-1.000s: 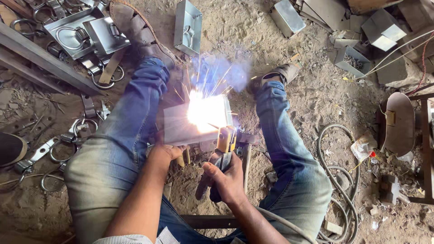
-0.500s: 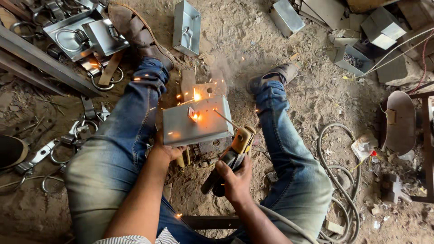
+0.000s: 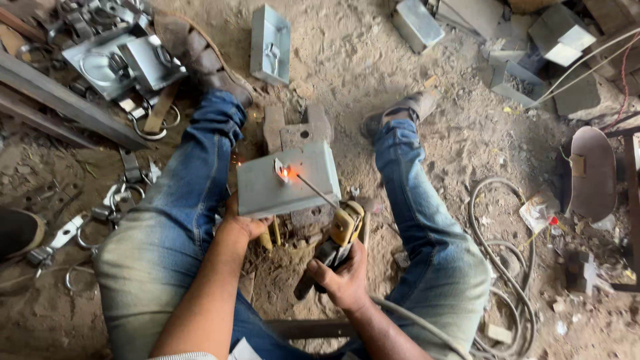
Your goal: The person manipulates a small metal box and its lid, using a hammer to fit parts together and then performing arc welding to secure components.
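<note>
Lying far left of the box [image 3: 287,180], loose rings and clamps [image 3: 100,213] are scattered on the dirt floor [image 3: 347,60], with a heap of grey metal parts [image 3: 120,63] up and left of the box beside a long steel bar [image 3: 67,100]. Nearer, still left of the box, a jeans-clad leg stretches out. The left hand [image 3: 243,223] is closed on the box's lower left edge, fingers tucked underneath, holding the grey sheet-metal box tilted between the knees. On the box's top face a small orange spot glows (at the tip of the rod). That thin rod [image 3: 317,191] slants down and right from the glow to a yellow holder [image 3: 343,230] just below the box's right corner. The right hand [image 3: 343,280] is wrapped tight around the holder's dark handle, below and right of the box. Behind the box, a similar open box [image 3: 270,43] lies on the floor. Right of the box the other leg extends, then a coil of cable [image 3: 507,267], and far right a dark welding shield [image 3: 590,173] lies face down.
</note>
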